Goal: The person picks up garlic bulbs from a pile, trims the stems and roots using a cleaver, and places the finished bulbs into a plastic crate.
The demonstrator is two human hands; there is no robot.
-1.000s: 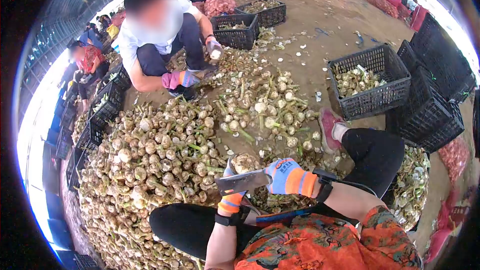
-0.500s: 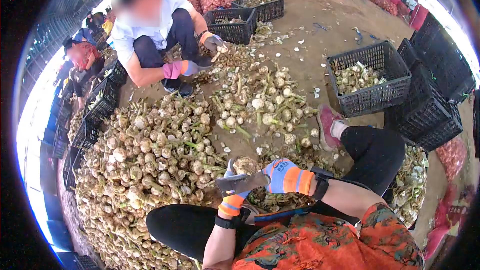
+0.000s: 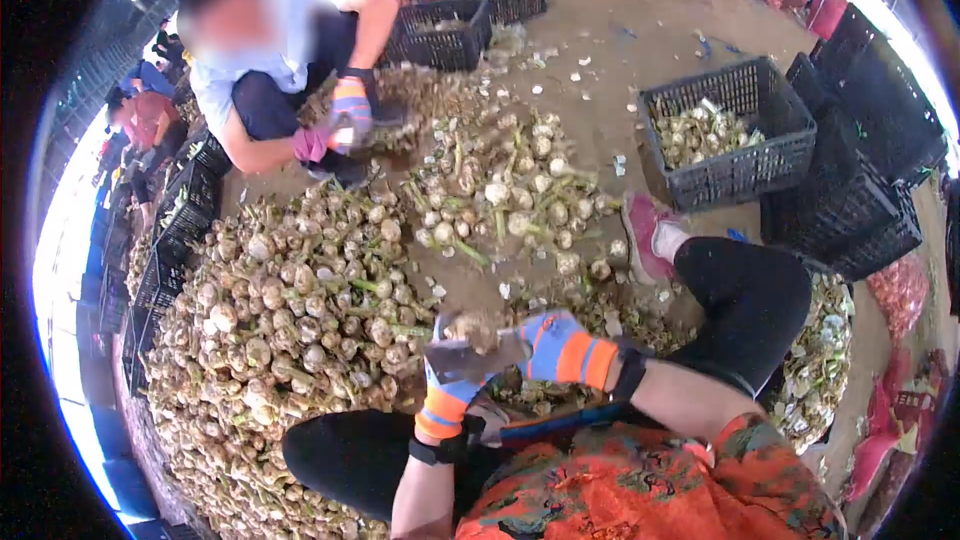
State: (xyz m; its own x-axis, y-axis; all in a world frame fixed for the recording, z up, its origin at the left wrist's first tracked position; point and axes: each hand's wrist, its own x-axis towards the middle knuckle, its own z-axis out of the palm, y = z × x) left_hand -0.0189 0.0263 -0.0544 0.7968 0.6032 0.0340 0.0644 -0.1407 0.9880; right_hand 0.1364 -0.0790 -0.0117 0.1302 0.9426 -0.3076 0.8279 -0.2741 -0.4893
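My left hand (image 3: 445, 402), in a blue and orange glove, is closed around a dirt-covered garlic bulb (image 3: 474, 326) in front of my lap. In a matching glove, my right hand (image 3: 566, 346) grips a knife whose handle is hidden by the fingers. The wide grey knife blade (image 3: 462, 361) reaches left across the near side of the bulb, right at the left glove. Beside my left knee spreads a large heap of garlic bulbs (image 3: 290, 325) with stems. Trimmed stems and leaves (image 3: 540, 395) lie under my hands.
A smaller group of garlic (image 3: 520, 200) lies ahead on the dirt floor. To the right stands a black crate (image 3: 740, 180) part-filled with garlic, near stacked black crates (image 3: 840, 210). A gloved co-worker (image 3: 270, 80) squats at the front left. More crates (image 3: 190, 200) line the left.
The view has shifted slightly. My hands stay together with the bulb and knife, the blade now tilted a little differently. The co-worker's two hands have come together.
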